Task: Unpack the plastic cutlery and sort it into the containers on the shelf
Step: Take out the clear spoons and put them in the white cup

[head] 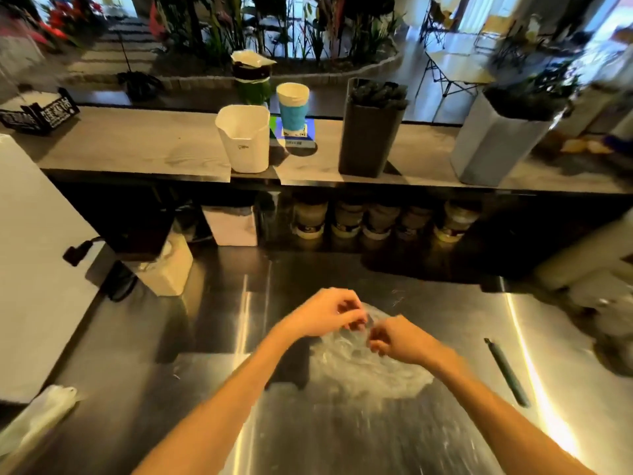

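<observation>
A: Logging status at this frame; clear plastic bag [363, 368] lies on the steel counter [342, 440], just in front of the person, centre of view; both hands are at its far end.

B: Grip state?

A: Left hand [325, 315] has fingers curled and pinching the film at the bag's top; right hand [394, 337] likewise curled, pinching the same bunched part; the two hands nearly touch; reads as working the neck open, though that is a judgement.

B: Progress?

A: Early, by my estimate; bag looks unopened; no cutlery is loose on the counter; white container [244, 138] on the wooden shelf [137, 145] shows nothing inside from this angle; black container [368, 132] beside it holds dark items at its rim, too blurred to identify; whole of unpacking and sorting appears left.

B: Orientation of the bag?

A: Long axis runs roughly away from the person, tilted slightly, near end to the right, far end to the left; gathered mouth points away, toward the shelf; bulk spreads toward the viewer; contents are blurred behind the film, so cannot tell which way the cutlery inside lies.

B: Anything else nearby?

A: Dark pen-like tool [507, 371] lies on the counter to the right, well apart from the bag; untouched.
</observation>
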{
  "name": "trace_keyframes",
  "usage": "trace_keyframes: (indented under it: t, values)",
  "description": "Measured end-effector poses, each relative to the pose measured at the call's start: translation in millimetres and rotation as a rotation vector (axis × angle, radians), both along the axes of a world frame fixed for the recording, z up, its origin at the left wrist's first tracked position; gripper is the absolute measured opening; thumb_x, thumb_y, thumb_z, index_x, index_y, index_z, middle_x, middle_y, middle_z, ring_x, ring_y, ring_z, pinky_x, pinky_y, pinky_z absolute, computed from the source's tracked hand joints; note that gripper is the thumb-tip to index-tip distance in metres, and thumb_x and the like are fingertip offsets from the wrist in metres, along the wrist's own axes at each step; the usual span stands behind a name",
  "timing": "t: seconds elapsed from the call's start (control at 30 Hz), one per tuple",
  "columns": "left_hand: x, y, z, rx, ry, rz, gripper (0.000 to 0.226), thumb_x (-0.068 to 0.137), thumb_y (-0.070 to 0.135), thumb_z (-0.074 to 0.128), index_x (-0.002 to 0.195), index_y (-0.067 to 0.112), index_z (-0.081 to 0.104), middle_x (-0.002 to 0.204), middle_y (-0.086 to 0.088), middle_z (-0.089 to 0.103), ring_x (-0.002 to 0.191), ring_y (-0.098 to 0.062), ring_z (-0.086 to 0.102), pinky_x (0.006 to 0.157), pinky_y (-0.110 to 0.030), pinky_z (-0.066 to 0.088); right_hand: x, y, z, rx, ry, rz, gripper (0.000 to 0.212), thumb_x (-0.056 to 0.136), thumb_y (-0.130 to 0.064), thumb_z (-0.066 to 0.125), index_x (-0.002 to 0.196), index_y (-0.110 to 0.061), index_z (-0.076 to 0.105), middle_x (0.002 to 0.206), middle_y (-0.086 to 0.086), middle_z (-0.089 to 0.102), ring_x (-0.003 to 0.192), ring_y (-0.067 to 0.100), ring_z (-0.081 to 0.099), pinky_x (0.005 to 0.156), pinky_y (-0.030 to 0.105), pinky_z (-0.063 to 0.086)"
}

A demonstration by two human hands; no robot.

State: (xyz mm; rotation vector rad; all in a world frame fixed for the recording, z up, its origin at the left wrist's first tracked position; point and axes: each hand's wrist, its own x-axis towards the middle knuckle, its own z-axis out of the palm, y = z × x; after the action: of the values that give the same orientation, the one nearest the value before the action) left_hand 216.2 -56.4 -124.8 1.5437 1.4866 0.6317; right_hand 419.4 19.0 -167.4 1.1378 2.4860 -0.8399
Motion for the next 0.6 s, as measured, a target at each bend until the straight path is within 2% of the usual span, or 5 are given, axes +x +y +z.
trace_keyframes:
  t: [0.1, 0.2, 0.43, 0.53, 0.6]
  values:
    - [52.1, -17.0, -61.7, -0.100, 0.346, -0.149, 0.020, 0.100, 0.026, 0.054, 0.107, 0.019, 0.070, 0.107, -0.006, 0.073, 0.102, -0.024, 0.067, 0.088, -0.040, 0.053, 42.9, -18.1, -56.6, 0.101, -0.202, 0.005, 0.024, 0.093, -0.020, 0.055, 0.114, -0.022, 0.067, 0.112, 0.003, 0.072, 0.107, 0.024, 0.065, 0.091, 0.035, 0.050]
    - [83.0, -30.3, -98.0, -0.135, 0.617, -0.135, 0.028, 0.097, 0.023, 0.048, 0.117, 0.019, 0.068, 0.120, -0.009, 0.069, 0.115, -0.031, 0.062, 0.093, -0.041, 0.048, 73.3, -31.8, -90.0, 0.079, -0.244, -0.110, 0.037, 0.088, -0.023, 0.063, 0.125, -0.018, 0.060, 0.117, 0.004, 0.069, 0.106, 0.027, 0.068, 0.087, 0.038, 0.056]
    - [104.4, -31.6, -60.5, -0.178, 1.121, -0.204, 0.055, 0.098, 0.027, 0.056, 0.150, 0.020, 0.041, 0.147, -0.004, 0.052, 0.137, -0.026, 0.048, 0.112, -0.044, 0.034, 83.6, -31.2, -60.1, 0.186, -0.156, -0.177, 0.062, 0.075, -0.045, 0.083, 0.127, -0.020, 0.060, 0.113, 0.001, 0.072, 0.106, 0.024, 0.069, 0.087, 0.035, 0.054]
    - [100.4, -23.8, -8.7, -0.151, 1.243, -0.211, 0.062, 0.094, 0.030, 0.058, 0.151, 0.022, 0.036, 0.138, -0.003, 0.059, 0.130, -0.025, 0.053, 0.113, -0.045, 0.029, 86.7, -28.4, -23.2, 0.271, -0.001, -0.152, 0.115, 0.069, -0.044, 0.089, 0.160, -0.027, 0.020, 0.133, -0.001, 0.065, 0.110, 0.022, 0.068, 0.090, 0.036, 0.057]
    - [97.4, -26.8, 27.0, -0.055, 1.311, -0.186, 0.065, 0.093, 0.037, 0.062, 0.151, 0.020, 0.035, 0.137, -0.005, 0.058, 0.128, -0.026, 0.052, 0.111, -0.044, 0.029, 89.1, -33.5, 8.8, 0.320, 0.125, -0.131, 0.133, 0.068, -0.040, 0.090, 0.162, -0.034, -0.004, 0.150, -0.009, 0.052, 0.121, 0.017, 0.062, 0.095, 0.031, 0.055]
